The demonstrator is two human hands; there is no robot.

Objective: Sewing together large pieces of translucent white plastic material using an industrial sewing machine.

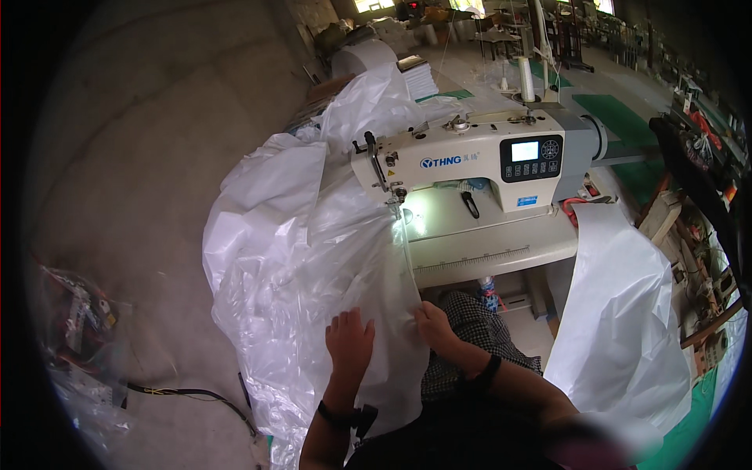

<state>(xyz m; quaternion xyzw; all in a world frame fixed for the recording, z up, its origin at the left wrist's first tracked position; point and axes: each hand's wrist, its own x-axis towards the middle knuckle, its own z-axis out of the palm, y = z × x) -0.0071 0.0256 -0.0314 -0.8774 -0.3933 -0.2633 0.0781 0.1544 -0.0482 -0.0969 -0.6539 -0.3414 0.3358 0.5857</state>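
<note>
I see a dim room, with daylight burning out the windows (pixel 374 5) near twelve o'clock. Just off centre, toward two o'clock, a sewing machine (pixel 462 160) throws a hard, greenish-white glare onto its bed around the needle, and its screen (pixel 526 151) glows pale. The white sheeting (pixel 270 298) before me catches glossy highlights; the floor (pixel 149 211) at nine o'clock lies dull. Fisheye curvature bends the borders into black corners, and a blurred smear clouds the part between four and five.
</note>
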